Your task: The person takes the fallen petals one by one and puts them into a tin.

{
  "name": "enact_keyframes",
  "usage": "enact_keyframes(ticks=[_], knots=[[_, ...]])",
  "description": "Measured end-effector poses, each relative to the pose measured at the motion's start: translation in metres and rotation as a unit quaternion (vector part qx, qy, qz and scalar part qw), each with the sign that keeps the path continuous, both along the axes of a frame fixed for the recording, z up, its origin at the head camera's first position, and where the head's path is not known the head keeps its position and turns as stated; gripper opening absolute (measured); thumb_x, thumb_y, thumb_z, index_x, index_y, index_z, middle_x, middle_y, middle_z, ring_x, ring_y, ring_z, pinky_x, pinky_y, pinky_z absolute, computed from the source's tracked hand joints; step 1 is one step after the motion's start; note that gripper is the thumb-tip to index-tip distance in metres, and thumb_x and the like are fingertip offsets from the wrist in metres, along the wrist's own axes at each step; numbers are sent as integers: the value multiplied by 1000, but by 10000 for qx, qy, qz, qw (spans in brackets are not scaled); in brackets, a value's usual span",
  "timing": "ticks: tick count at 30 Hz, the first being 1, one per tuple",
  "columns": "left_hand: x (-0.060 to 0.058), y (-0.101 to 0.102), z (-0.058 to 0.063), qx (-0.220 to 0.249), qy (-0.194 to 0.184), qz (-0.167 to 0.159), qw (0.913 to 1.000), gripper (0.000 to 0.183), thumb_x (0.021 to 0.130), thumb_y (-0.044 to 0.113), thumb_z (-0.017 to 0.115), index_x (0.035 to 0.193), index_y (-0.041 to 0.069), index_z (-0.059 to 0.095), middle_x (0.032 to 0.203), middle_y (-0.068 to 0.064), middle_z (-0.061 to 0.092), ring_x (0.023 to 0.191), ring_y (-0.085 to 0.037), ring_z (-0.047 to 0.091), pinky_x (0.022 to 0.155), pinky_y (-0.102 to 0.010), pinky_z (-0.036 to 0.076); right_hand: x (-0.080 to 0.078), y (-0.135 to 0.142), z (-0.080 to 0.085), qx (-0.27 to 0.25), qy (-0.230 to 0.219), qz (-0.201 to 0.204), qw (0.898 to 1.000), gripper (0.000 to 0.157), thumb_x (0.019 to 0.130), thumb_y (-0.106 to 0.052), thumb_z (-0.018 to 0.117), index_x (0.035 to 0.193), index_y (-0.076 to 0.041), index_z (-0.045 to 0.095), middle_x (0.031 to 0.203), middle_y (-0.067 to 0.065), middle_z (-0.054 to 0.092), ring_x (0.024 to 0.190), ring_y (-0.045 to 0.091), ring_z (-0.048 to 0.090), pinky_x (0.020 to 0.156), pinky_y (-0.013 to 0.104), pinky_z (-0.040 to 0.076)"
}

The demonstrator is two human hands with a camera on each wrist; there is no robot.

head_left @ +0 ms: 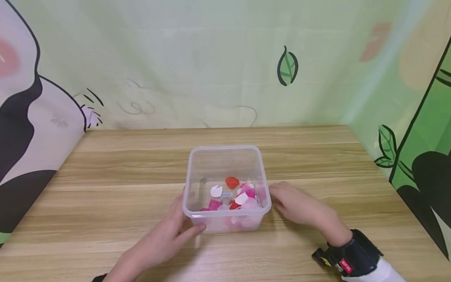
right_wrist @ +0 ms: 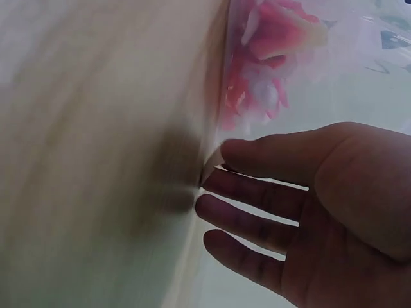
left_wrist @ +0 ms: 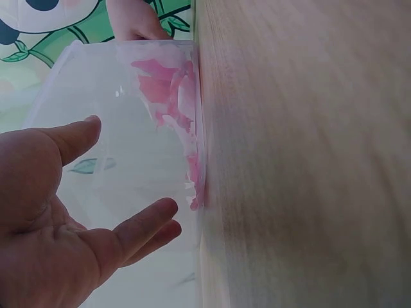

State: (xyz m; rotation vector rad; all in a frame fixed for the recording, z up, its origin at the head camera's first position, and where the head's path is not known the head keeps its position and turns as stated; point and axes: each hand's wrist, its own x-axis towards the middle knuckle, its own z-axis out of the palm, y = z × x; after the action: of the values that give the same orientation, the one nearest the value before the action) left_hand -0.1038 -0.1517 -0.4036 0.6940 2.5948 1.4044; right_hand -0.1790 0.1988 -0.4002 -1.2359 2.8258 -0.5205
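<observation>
A clear plastic box (head_left: 227,219) without a lid stands on the table, with loose petals (head_left: 246,199) in pink, white and red inside, mostly heaped at its right. My left hand (head_left: 163,231) is at the box's left side, thumb by the near lower corner; its thumb (left_wrist: 80,135) and fingers are spread and fairly straight in the left wrist view. Beside the opposite wall is my right hand (head_left: 296,201), fingers low over the table. In the right wrist view its fingers (right_wrist: 250,224) are slightly bent. A pale sliver shows between its thumb and forefinger; I cannot tell if it is held.
The wood-grain table (head_left: 116,168) extends around the box on all sides. A printed cloth backdrop (head_left: 211,70) with cartoon shapes and leaves rises behind the table and along both sides. A black wrist strap (head_left: 359,252) with a small device sits on the right wrist.
</observation>
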Motion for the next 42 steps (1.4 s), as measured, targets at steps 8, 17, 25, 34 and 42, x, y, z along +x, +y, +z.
enact_keyframes(ticks=[8, 17, 25, 34, 42], knots=[[0, 0, 0, 41, 46, -27, 10000, 94, 100, 22, 70, 166, 27, 4, 157, -11, 31, 133, -28, 50, 103, -36, 50, 1, 1, 5, 295, -372, -639, 9968, 18, 88, 0, 77, 105, -2, 71, 97, 7, 69, 94, 26, 67, 86, 44, 58], [-1, 0, 0, -52, 240, -30, 9997, 94, 100, 23, 71, 166, 27, 4, 157, -6, 32, 138, -29, 44, 107, -42, 46, 0, 2, 8, 348, -363, -898, 9947, 17, 85, 1, 78, 81, -12, 67, 76, -6, 59, 71, 10, 55, 64, 31, 51], [0, 1, 1, -139, 337, 4, 9993, 93, 100, 24, 70, 166, 25, 5, 157, -8, 33, 138, -29, 44, 108, -44, 45, -2, 6, 11, 31, -1, -1134, 9935, 20, 91, -5, 76, 77, -15, 63, 69, -9, 52, 64, 8, 47, 56, 27, 44], [0, 1, 0, 12, 169, -45, 9998, 92, 100, 20, 70, 166, 25, 6, 157, -10, 32, 136, -30, 47, 105, -38, 48, 2, 6, 33, -1311, 1160, -1508, 9729, 10, 88, 2, 75, 90, -7, 73, 80, -2, 68, 73, 13, 62, 63, 34, 54], [0, 0, -2, 86, 103, -72, 9999, 92, 100, 21, 70, 166, 27, 5, 156, -10, 32, 136, -29, 47, 105, -38, 48, 17, -6, 48, -2322, 2165, -824, 9447, 21, 80, 9, 80, 94, -6, 74, 89, 0, 72, 81, 15, 66, 71, 37, 56]])
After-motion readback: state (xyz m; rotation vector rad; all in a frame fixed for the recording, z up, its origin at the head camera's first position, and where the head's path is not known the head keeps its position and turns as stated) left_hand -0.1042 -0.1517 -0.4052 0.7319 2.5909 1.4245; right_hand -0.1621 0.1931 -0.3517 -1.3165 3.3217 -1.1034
